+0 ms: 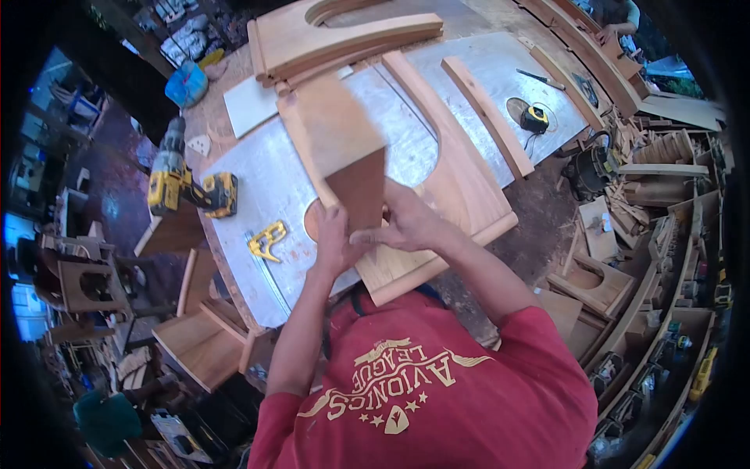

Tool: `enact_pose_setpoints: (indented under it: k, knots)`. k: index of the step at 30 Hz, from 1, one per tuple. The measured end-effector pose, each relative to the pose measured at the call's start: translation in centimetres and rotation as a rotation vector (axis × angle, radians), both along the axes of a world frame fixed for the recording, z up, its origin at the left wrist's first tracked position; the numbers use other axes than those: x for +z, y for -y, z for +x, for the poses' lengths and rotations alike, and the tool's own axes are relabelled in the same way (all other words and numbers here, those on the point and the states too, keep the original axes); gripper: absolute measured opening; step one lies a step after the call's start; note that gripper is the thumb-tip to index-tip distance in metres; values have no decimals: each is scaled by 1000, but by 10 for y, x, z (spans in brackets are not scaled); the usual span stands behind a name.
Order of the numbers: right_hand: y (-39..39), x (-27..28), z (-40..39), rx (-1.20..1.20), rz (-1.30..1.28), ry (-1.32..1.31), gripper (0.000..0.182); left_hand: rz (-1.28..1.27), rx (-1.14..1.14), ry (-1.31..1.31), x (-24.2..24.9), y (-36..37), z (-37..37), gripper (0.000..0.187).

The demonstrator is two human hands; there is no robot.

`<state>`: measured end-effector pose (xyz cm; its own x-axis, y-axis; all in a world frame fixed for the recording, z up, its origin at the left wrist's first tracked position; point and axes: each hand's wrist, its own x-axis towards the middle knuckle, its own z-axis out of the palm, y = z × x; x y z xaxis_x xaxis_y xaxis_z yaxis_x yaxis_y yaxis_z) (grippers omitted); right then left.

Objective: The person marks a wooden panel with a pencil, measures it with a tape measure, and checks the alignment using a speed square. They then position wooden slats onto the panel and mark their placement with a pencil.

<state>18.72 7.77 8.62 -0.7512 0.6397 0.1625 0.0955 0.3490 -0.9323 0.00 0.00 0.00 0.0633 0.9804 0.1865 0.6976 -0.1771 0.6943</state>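
Observation:
Both my hands are at the near end of a wooden box-like piece [355, 168] that stands over the metal-topped table. My left hand [337, 236] grips its lower left edge, fingers wrapped on the wood. On the other side my right hand [406, 221] presses against the piece, its thumb reaching toward my left hand. Beneath them lies a curved wooden panel [461, 187] with a thick front rail. A yellow clamp-like tool [268, 241] rests left of my left hand, beside a metal ruler [268, 277].
A cordless drill [168, 176] and a yellow battery tool [221, 194] sit at the table's left edge. Stacked curved panels [344, 39] lie at the back. Right are a wooden strip [488, 117] and a tape measure [534, 119]. Another person's arm [619, 30] shows at top right.

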Motion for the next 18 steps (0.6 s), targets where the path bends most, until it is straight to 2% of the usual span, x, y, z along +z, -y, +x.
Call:
enact_pose_setpoints:
  k: [2,3,4,6,8,10,13,15,18]
  knots:
    - [-5,3,-11,-34,285,6,75,66,-5,48,2,-2,-14,54]
    - [-8,20,20,-54,203,-18,70,-42,-6,24,20,3,9,52]
    - [-13,28,32,-66,159,-21,66,-113,-1,23,14,2,11,50]
    - [-22,28,56,-118,64,-136,42,-171,-15,5,5,0,13,46]
    - [-21,12,76,-271,-71,-312,40,-197,-23,-127,18,-2,17,45]
    - [-16,4,84,-427,69,-409,48,-200,-31,-196,20,-3,21,45]
    - [-1,-26,98,-411,161,-190,47,-207,-29,-201,19,-3,18,45]
    - [17,-47,90,-446,135,-219,41,-255,-16,-177,19,-3,20,45]
    - [31,-55,75,-435,162,-199,30,-135,-23,-201,15,-1,20,43]
